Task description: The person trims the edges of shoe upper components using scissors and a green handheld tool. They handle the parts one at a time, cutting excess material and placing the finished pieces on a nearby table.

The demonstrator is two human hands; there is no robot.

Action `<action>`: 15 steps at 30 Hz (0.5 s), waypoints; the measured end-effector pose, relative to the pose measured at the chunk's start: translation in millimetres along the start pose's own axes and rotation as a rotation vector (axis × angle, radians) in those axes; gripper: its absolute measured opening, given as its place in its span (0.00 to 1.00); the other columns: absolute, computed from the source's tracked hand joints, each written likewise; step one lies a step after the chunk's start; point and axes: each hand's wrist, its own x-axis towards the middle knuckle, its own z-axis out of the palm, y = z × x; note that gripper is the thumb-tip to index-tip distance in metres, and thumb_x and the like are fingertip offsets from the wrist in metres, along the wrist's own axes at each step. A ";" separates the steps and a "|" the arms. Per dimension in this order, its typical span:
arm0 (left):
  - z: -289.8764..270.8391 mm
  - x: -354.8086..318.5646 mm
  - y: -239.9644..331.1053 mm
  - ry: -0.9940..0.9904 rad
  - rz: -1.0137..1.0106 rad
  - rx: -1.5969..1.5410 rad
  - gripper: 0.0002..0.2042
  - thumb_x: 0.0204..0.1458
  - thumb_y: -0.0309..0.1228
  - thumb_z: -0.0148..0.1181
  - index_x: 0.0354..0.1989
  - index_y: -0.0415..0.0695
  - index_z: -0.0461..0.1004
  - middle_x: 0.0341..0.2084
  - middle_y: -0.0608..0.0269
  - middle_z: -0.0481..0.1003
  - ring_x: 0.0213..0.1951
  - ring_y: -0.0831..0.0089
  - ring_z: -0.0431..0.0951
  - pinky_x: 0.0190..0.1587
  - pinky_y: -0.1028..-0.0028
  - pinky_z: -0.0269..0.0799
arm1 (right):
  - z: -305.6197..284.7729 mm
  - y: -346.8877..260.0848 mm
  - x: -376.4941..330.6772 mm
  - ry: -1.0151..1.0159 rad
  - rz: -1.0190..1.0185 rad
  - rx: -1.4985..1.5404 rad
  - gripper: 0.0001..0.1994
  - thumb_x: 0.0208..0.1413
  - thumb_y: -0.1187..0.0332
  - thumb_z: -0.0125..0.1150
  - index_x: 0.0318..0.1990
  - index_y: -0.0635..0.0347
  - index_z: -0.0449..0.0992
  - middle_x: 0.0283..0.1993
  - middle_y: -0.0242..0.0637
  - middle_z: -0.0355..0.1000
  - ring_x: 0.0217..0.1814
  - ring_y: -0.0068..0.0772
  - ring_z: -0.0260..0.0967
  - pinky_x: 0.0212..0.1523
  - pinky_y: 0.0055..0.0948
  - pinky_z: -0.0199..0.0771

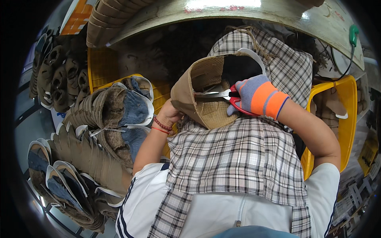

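A tan, stiff shoe upper [183, 93] with a mesh-textured lining and a dark opening is held up over my lap. My left hand [171, 112] grips its left side, the fingers partly hidden behind the material. On my right hand [256, 94] is an orange and grey knit glove, and it is closed round a pair of red-handled scissors [224, 94]. The blades point left into the hollow of the upper, and they look slightly apart. Whether they touch a thread or the lining I cannot make out. A checked apron [226, 158] covers my lap beneath.
To my left lie nested stacks of brown uppers [85, 111] with blue-grey linings and white edges. A yellow crate [93, 71] stands behind them, and another yellow bin [349, 119] is at my right. Ahead runs a worn table edge [278, 18], with a green hook-like handle [353, 35] on a cord.
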 end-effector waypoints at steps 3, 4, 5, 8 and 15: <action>-9.7 4.2 -5.1 0.001 -0.017 -0.038 0.20 0.35 0.13 0.67 0.42 0.35 0.75 0.42 0.55 0.75 0.44 0.64 0.75 0.50 0.64 0.74 | -7.8 -4.7 -2.8 0.000 -0.018 0.001 0.29 0.45 0.39 0.55 0.40 0.58 0.78 0.29 0.41 0.77 0.30 0.42 0.75 0.30 0.35 0.74; -13.0 5.7 -6.8 0.005 -0.028 -0.052 0.20 0.35 0.13 0.67 0.42 0.36 0.76 0.43 0.55 0.75 0.44 0.64 0.75 0.49 0.64 0.74 | -10.1 -6.4 -3.5 -0.004 -0.022 -0.001 0.23 0.50 0.46 0.55 0.41 0.56 0.79 0.28 0.40 0.77 0.30 0.42 0.75 0.30 0.34 0.73; -12.0 6.1 -5.6 -0.004 -0.021 -0.046 0.20 0.36 0.13 0.67 0.42 0.36 0.76 0.42 0.55 0.75 0.44 0.64 0.75 0.49 0.65 0.74 | -7.1 -4.8 -2.6 0.012 -0.018 0.011 0.23 0.50 0.45 0.54 0.39 0.56 0.79 0.28 0.40 0.77 0.30 0.42 0.75 0.30 0.35 0.73; -10.7 7.0 -4.0 -0.032 -0.010 -0.008 0.19 0.37 0.14 0.66 0.42 0.36 0.75 0.42 0.55 0.76 0.44 0.65 0.75 0.50 0.66 0.73 | -0.3 -1.2 0.0 0.018 0.003 0.014 0.24 0.50 0.44 0.54 0.35 0.57 0.80 0.28 0.41 0.77 0.31 0.42 0.75 0.31 0.35 0.73; 2.2 7.2 1.6 -0.004 0.144 0.126 0.13 0.43 0.20 0.64 0.39 0.38 0.74 0.38 0.58 0.75 0.38 0.69 0.75 0.43 0.70 0.73 | -24.2 30.0 -14.2 -0.236 0.046 0.108 0.21 0.50 0.48 0.55 0.35 0.58 0.80 0.26 0.42 0.75 0.30 0.43 0.74 0.31 0.37 0.72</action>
